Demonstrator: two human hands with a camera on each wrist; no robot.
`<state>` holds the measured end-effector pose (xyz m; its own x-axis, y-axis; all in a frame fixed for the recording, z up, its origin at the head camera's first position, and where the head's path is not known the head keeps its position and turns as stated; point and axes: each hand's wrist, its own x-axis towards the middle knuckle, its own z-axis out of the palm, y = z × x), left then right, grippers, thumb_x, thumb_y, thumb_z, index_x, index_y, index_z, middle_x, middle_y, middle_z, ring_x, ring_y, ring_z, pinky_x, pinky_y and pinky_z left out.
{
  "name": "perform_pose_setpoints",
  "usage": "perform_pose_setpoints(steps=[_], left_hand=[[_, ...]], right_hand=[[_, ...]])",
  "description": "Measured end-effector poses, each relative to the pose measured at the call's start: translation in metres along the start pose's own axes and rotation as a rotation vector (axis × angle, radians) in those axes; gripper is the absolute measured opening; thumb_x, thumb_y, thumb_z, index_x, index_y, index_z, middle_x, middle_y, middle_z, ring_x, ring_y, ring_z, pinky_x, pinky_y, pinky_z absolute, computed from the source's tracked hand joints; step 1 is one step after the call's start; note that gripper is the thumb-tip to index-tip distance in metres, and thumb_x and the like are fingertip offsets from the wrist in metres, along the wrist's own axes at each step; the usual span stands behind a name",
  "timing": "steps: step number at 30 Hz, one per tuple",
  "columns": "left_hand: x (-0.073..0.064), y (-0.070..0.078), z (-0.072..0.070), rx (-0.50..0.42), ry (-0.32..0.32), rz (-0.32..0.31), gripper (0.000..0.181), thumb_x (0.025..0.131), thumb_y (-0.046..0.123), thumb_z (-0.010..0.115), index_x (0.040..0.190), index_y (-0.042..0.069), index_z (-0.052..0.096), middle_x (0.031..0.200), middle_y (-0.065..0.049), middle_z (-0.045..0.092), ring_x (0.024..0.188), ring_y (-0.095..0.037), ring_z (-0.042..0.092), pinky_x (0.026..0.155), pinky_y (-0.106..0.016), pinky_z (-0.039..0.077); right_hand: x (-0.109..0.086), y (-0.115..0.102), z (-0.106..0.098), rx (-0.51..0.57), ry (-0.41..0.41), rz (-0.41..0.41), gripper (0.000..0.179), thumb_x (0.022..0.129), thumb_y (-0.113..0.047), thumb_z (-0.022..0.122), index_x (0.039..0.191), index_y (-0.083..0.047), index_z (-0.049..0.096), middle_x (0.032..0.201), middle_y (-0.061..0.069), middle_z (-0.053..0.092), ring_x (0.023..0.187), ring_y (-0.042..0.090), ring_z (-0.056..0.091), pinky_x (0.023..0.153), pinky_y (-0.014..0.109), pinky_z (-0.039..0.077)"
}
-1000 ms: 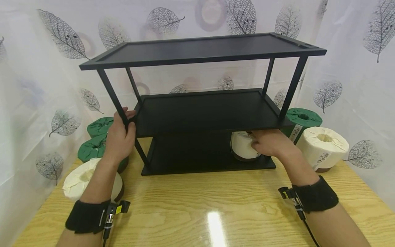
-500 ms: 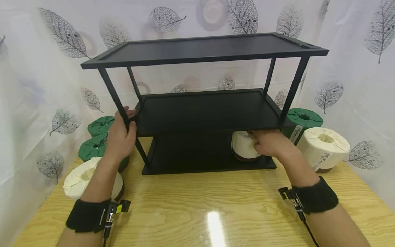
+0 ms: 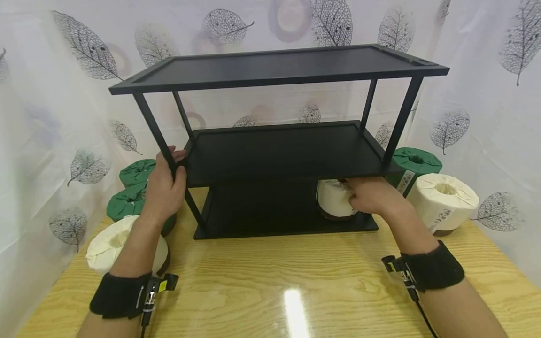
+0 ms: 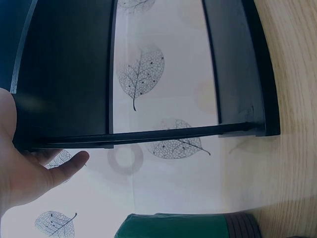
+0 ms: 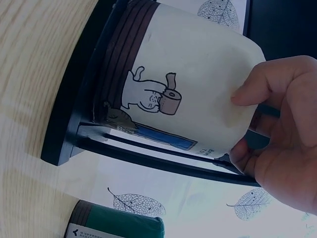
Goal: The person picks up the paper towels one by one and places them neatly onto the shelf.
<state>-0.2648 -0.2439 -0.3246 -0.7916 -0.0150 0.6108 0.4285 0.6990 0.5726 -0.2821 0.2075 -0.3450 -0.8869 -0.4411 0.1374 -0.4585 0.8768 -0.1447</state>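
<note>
A black rack point(image 3: 274, 150) with three shelves stands on the wooden table. My left hand point(image 3: 166, 190) grips its front left post at the middle shelf's corner; the left wrist view has that hand point(image 4: 29, 173) only partly in frame. Beneath the middle shelf, my right hand point(image 3: 373, 195) holds a cream-wrapped toilet paper roll point(image 3: 334, 202) with a brown base. The roll is upright at the right end of the bottom shelf. In the right wrist view the fingertips press the upper part of the roll point(image 5: 198, 69), which carries a cat drawing.
Left of the rack are two green rolls point(image 3: 127, 202) and a cream roll point(image 3: 112, 244), partly behind my left arm. At the right stand another green roll point(image 3: 416, 159) and a cream roll point(image 3: 444, 202). A leaf-patterned curtain point(image 3: 262, 28) hangs behind.
</note>
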Motion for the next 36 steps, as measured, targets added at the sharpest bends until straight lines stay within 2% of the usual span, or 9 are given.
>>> perform_pose_setpoints(steps=[8,13,19,24,29,36], left_hand=[[-0.0001,-0.0004,0.0002,-0.005,-0.003,-0.001,0.047,0.1,0.007,0.04,0.143,-0.011,0.033,0.139,-0.025,0.057,0.133,-0.044,0.049,0.108,-0.058,0.036],[0.0001,0.0006,0.0,-0.007,-0.004,0.001,0.047,0.1,0.007,0.04,0.143,-0.011,0.033,0.139,-0.025,0.056,0.133,-0.044,0.049,0.108,-0.058,0.036],[-0.0002,0.0007,0.0,-0.004,-0.004,-0.002,0.047,0.1,0.008,0.04,0.143,-0.011,0.034,0.138,-0.025,0.057,0.133,-0.044,0.049,0.108,-0.059,0.036],[-0.0007,0.0006,-0.0001,-0.005,-0.002,-0.004,0.047,0.1,0.008,0.04,0.143,-0.011,0.033,0.139,-0.024,0.057,0.132,-0.043,0.05,0.107,-0.058,0.036],[-0.0006,0.0005,-0.0005,-0.009,0.004,0.006,0.047,0.1,0.007,0.04,0.143,-0.011,0.034,0.138,-0.025,0.057,0.132,-0.044,0.051,0.107,-0.058,0.037],[-0.0004,-0.0006,-0.0002,-0.007,0.0,0.005,0.047,0.1,0.007,0.041,0.143,-0.01,0.034,0.138,-0.024,0.057,0.132,-0.044,0.051,0.106,-0.058,0.037]], right_hand=[[-0.0019,-0.0009,-0.0025,0.025,0.01,-0.015,0.06,0.079,0.001,0.052,0.139,-0.002,0.05,0.124,0.016,0.051,0.092,0.03,0.048,0.075,0.044,0.038],[-0.0028,-0.0018,-0.0043,0.026,0.028,-0.023,0.06,0.081,0.0,0.052,0.141,-0.002,0.049,0.132,0.019,0.051,0.096,0.031,0.05,0.079,0.046,0.04],[-0.0021,-0.0038,-0.0043,0.033,0.054,-0.048,0.056,0.086,-0.003,0.057,0.142,-0.004,0.05,0.14,0.02,0.05,0.112,0.034,0.054,0.096,0.053,0.044],[-0.002,-0.0053,-0.0034,0.068,0.055,-0.04,0.061,0.088,-0.009,0.066,0.146,-0.007,0.047,0.146,0.021,0.047,0.129,0.04,0.051,0.109,0.059,0.038],[-0.0022,-0.0048,-0.004,0.076,0.049,-0.056,0.064,0.087,-0.011,0.071,0.146,-0.006,0.046,0.145,0.022,0.047,0.129,0.041,0.051,0.108,0.059,0.039],[-0.0039,-0.0019,-0.0068,0.117,0.003,-0.035,0.072,0.088,-0.013,0.073,0.151,-0.005,0.039,0.149,0.024,0.043,0.132,0.045,0.048,0.107,0.06,0.039]])
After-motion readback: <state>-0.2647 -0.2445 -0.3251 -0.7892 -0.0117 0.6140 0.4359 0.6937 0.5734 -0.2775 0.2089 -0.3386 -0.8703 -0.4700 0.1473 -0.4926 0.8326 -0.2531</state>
